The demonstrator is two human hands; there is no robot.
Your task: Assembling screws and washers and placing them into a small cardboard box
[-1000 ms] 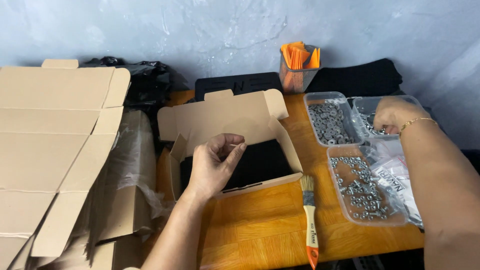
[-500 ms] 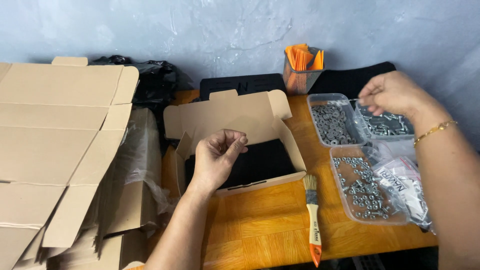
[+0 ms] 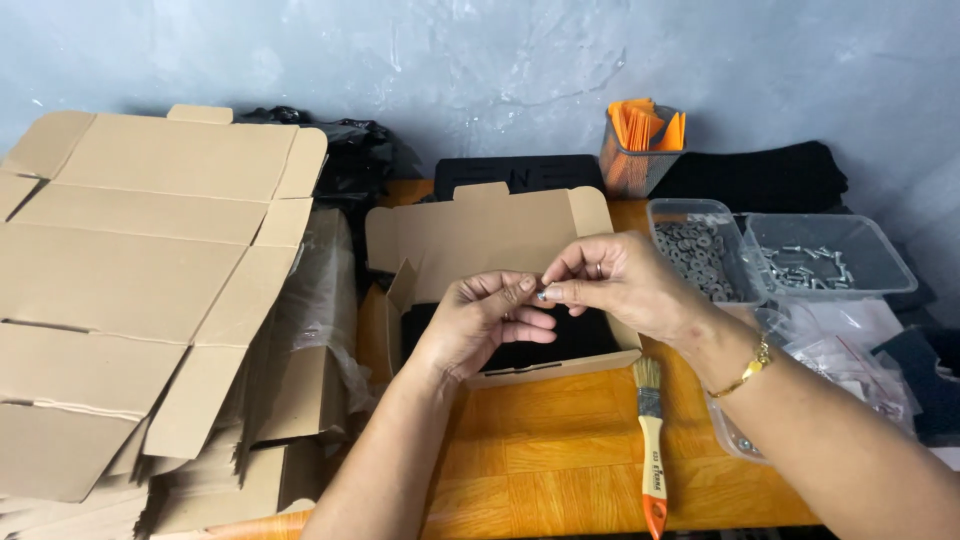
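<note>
The right hand has left the clear tubs at the far right, where it was half a second ago, and come in to meet the left hand over the open cardboard box. The left hand, which hung loosely curled above the box before, now has its thumb and forefinger raised to the same spot. Between the two sets of fingertips sits a small silvery metal part, pinched from both sides; it is too small to tell whether it is a screw, a nut or both. Both wrists are bent inward, palms half facing each other, the remaining fingers of the left hand folded under. The right wrist wears a gold bracelet. On the wooden tabletop just beside the right forearm lies a paintbrush with an orange-tipped handle. Behind the right hand stand a tub of washers and a tub of screws, and a stack of flattened cartons fills the left side.
</note>
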